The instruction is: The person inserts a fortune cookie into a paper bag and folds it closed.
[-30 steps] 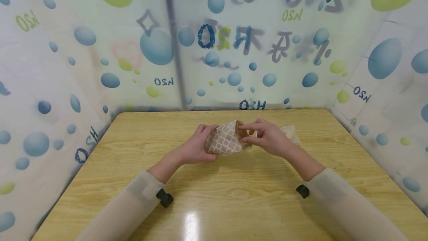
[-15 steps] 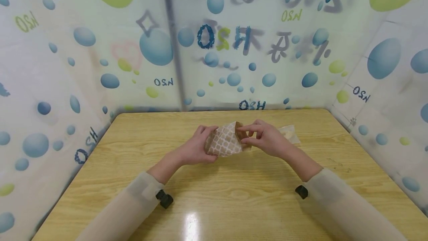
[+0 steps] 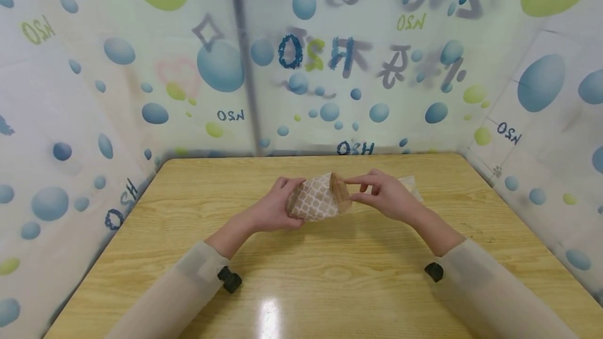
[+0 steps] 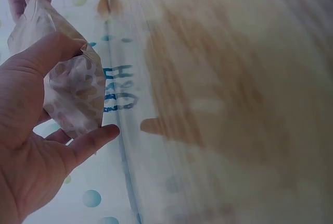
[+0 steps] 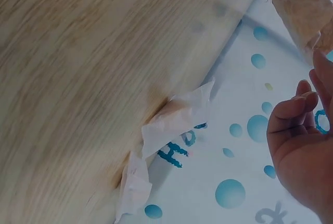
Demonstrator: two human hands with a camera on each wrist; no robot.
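A brown paper bag (image 3: 313, 198) with a white lattice print lies sideways in the air above the table, its mouth facing right and partly open. My left hand (image 3: 278, 205) grips the bag's closed end, thumb on the near side and fingers on the far side. In the left wrist view the left hand (image 4: 31, 130) spans the printed bag (image 4: 78, 88). My right hand (image 3: 388, 195) has its index finger and thumb at the rim of the mouth, with the other fingers curled. The right wrist view shows the right hand (image 5: 302, 135) below the bag (image 5: 302, 8). The bag's inside is mostly hidden.
Behind the right hand, pale translucent packets lie on the wooden table (image 3: 301, 286); one packet (image 3: 411, 186) shows in part. The right wrist view has two packets, an upper packet (image 5: 177, 117) and a lower packet (image 5: 136, 187). Printed curtains (image 3: 301, 103) enclose the table's back and sides.
My right hand has drawn back to the right, its fingertips moving from inside the bag's mouth to the rim. The mouth's inner side shows more. The left hand keeps its grip.
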